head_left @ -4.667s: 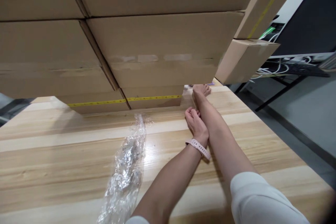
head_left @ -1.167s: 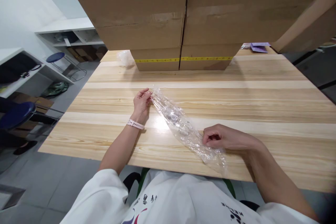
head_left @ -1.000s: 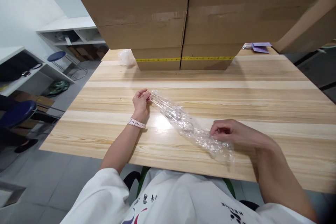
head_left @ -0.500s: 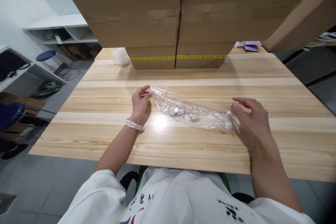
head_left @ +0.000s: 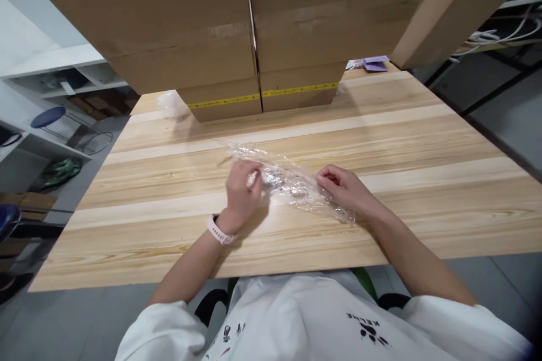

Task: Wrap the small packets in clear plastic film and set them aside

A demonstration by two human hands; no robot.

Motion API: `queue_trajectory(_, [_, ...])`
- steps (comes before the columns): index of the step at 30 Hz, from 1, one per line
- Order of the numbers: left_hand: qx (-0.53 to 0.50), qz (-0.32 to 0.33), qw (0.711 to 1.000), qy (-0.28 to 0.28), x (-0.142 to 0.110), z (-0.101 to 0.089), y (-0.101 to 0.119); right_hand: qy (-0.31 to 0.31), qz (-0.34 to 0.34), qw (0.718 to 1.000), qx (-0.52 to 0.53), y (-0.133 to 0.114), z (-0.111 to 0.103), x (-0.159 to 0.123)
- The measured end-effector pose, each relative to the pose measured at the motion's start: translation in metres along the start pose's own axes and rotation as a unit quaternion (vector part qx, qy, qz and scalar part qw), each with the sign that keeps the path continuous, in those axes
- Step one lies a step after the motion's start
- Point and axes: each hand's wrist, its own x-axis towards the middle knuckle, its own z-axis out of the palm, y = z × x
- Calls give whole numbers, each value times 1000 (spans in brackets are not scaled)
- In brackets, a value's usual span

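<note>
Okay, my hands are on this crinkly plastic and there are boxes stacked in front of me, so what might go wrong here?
The thin plastic is crumpled between your left hand and right hand, so it could tear or tangle if pulled. The upper boxes overhang the lower boxes, so a hard bump might shift them.

the table (head_left: 139,180) is streaked lengthwise in cream, tan and light brown grain. plain brown is shown by the boxes (head_left: 169,28), crossed low down by yellow tape (head_left: 296,90) that is dotted with small dark marks. the clear wrap (head_left: 296,189) is flecked with silvery white glints. the strap (head_left: 218,231) is tinted pale pink. the white shirt (head_left: 313,316) is printed in black, with a touch of red. purple is seen on the packet (head_left: 375,64), blue on the stool (head_left: 48,117).
</note>
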Motion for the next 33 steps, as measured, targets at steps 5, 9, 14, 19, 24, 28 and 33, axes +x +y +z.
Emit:
queue_trajectory(5, [70, 62, 946, -311, -33, 31, 12, 9, 57, 985, 163, -8, -6, -1])
queue_trajectory(9, [110, 74, 922, -363, -34, 30, 5, 156, 74, 983, 62, 1, -36, 3])
queue_trajectory(14, [108, 98, 914, -380, -24, 23, 4, 165, 77, 969, -165, 22, -67, 10])
queue_trajectory(19, [115, 104, 909, -386, -22, 19, 7, 147, -15, 959, -240, 5, -64, 8])
queue_trajectory(24, [101, 111, 905, -398, -19, 14, 9, -54, -199, 949, -240, -35, -11, 30])
queue_trajectory(28, [96, 104, 897, -419, -16, 8, 12, -71, -242, 949, -191, -41, 39, 76])
queue_trajectory(33, [84, 91, 891, -437, -13, 0, 15, 119, -3, 991, 68, -13, 17, 128])
